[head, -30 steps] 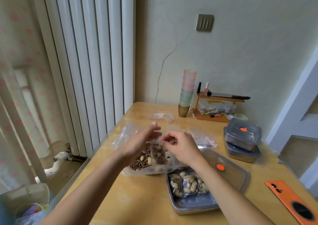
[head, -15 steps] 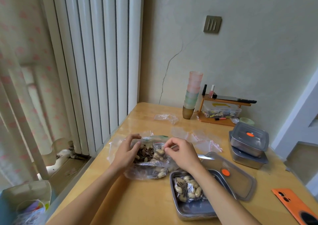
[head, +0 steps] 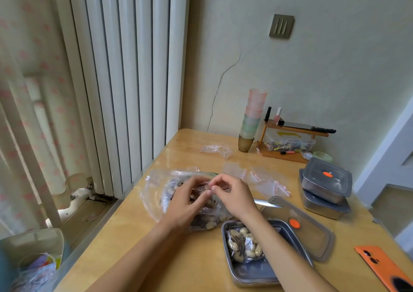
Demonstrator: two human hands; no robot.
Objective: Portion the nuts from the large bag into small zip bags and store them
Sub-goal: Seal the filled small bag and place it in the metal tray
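Note:
The large clear bag (head: 156,191) of peanuts and seeds lies open on the wooden table (head: 138,242). Both hands meet over its mouth. My left hand (head: 186,205) curls its fingers round a small zip bag (head: 201,191) that is mostly hidden. My right hand (head: 233,196) pinches the same small bag at its top edge with thumb and forefinger. A filled small bag of nuts (head: 243,246) lies in the open metal tray (head: 248,276) by my right forearm.
The tray's lid (head: 312,231) leans beside it. Several empty zip bags (head: 268,182) lie behind my hands. Two lidded steel boxes (head: 326,186) are stacked at the right. An orange phone (head: 384,267) lies near the right edge. Stacked cups (head: 252,117) and a small rack (head: 290,144) stand at the wall.
Both hands have come down from holding the small bag up and now sit low at the large bag's mouth. The view has shifted a little to the left.

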